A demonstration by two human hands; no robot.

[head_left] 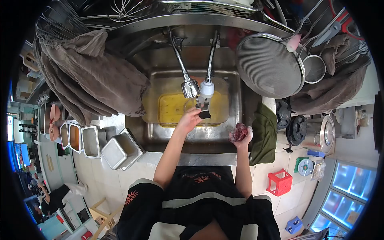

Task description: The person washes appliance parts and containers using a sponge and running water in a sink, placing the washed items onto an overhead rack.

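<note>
Over the steel sink [156, 140], my left hand [191, 119] pinches a small black piece [204, 113] with a lighter top part, just below two flexible faucets, one chrome [190, 88] and one with a white head [207, 89]. Water appears to fall around the piece. My right hand [245, 140], at the sink's right side, is closed round a dark red, crumpled scrubber-like thing [239, 133], with white foam on the fingers. Beneath the faucets a clear tub [150, 108] with yellow liquid [170, 110] sits in the sink.
Brown cloths [92, 72] hang at the left, above steel pans [120, 151]. A large strainer [270, 66] hangs at the right, above a green cloth [264, 138]. Red stool [279, 182] and blue stool [294, 225] stand on the floor. Another person [54, 198] is far left.
</note>
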